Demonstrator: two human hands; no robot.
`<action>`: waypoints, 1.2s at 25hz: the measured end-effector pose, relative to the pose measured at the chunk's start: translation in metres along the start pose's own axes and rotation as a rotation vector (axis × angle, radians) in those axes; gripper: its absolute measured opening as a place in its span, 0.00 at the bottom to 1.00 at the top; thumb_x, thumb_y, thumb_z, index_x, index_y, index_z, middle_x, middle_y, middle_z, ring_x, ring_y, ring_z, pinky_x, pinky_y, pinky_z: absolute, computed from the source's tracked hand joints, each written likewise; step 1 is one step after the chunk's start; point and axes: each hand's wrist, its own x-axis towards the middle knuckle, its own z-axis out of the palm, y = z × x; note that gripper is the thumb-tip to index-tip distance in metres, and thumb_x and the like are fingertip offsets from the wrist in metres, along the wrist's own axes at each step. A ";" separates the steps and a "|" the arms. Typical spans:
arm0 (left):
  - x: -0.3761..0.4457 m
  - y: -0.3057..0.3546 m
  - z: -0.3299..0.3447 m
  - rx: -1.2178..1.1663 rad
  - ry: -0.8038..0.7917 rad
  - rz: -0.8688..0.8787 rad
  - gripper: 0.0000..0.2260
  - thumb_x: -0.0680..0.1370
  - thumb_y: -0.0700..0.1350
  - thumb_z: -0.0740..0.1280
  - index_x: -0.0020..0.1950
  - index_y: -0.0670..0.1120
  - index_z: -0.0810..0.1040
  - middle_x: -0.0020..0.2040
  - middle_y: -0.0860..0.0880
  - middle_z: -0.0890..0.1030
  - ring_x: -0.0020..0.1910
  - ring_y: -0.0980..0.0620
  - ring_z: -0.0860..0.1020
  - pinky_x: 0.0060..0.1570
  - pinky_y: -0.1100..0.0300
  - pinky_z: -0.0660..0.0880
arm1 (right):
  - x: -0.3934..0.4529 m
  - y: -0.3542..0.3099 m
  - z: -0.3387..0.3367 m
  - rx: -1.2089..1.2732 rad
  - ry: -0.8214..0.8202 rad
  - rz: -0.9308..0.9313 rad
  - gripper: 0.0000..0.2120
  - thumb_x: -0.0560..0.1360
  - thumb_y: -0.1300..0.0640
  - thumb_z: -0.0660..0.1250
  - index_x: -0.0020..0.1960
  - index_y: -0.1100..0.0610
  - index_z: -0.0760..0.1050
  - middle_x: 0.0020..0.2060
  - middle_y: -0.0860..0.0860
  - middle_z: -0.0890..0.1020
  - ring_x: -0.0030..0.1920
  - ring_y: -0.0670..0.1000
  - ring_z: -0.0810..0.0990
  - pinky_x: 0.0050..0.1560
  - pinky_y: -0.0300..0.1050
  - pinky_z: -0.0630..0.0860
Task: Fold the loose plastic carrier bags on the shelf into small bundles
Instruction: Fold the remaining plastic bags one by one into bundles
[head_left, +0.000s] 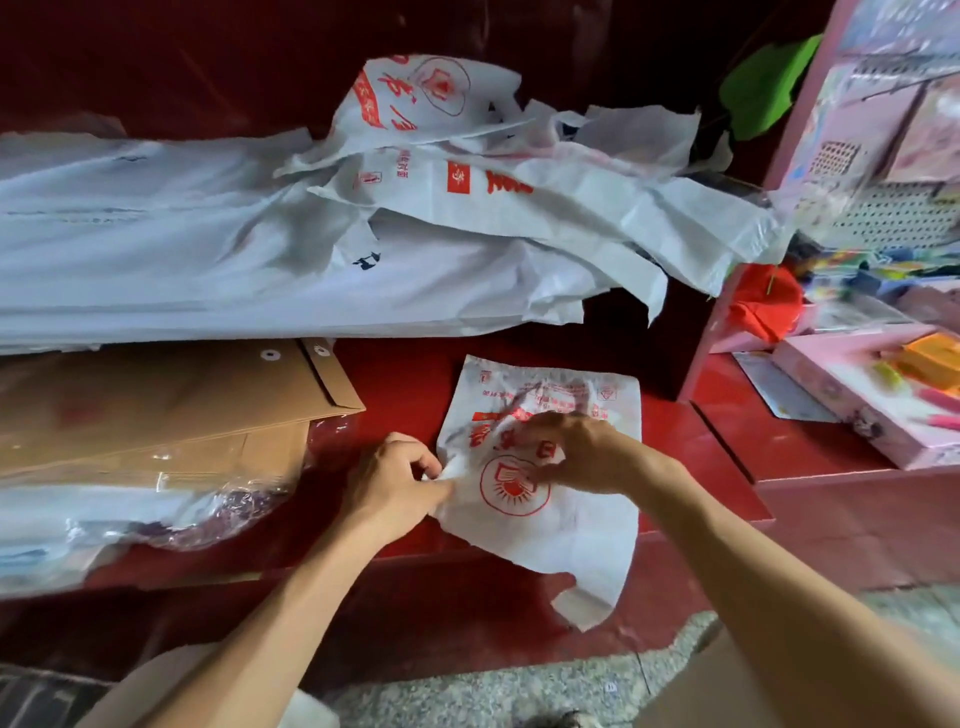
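Note:
A white carrier bag with red print (561, 525) lies flat on the red shelf (400, 384), its handles hanging over the front edge. My left hand (397, 483) pinches the bag's left edge. My right hand (582, 452) rests on the bag's middle with curled fingers gathering the plastic. Behind them lies a heap of loose white carrier bags (467, 208), some printed in red, spread across the back of the shelf.
Brown envelopes (171, 400) in clear wrap lie at the left, with more wrapped goods (104, 525) below them. A pink display stand (883, 171) with stationery and a pink box (862, 400) fill the right. Below the shelf edge is speckled floor (493, 691).

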 end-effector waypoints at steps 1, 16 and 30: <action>-0.001 0.004 -0.001 -0.181 -0.001 -0.012 0.08 0.63 0.50 0.75 0.33 0.51 0.77 0.45 0.52 0.80 0.47 0.49 0.78 0.47 0.57 0.70 | 0.003 0.002 -0.002 -0.023 0.005 -0.003 0.24 0.73 0.48 0.73 0.68 0.44 0.73 0.68 0.43 0.73 0.66 0.49 0.73 0.66 0.44 0.69; 0.005 -0.001 -0.025 -0.360 0.265 -0.147 0.12 0.73 0.43 0.73 0.53 0.54 0.77 0.45 0.51 0.82 0.39 0.48 0.81 0.34 0.56 0.80 | 0.006 0.002 -0.006 -0.213 0.141 0.255 0.27 0.75 0.37 0.64 0.72 0.40 0.67 0.68 0.48 0.71 0.67 0.56 0.66 0.67 0.55 0.65; -0.034 0.014 -0.009 0.429 -0.243 0.476 0.32 0.72 0.46 0.67 0.76 0.57 0.63 0.70 0.62 0.69 0.65 0.60 0.67 0.66 0.59 0.68 | -0.004 0.001 -0.016 -0.182 0.145 0.449 0.23 0.81 0.38 0.49 0.62 0.46 0.77 0.60 0.53 0.74 0.65 0.60 0.70 0.63 0.59 0.68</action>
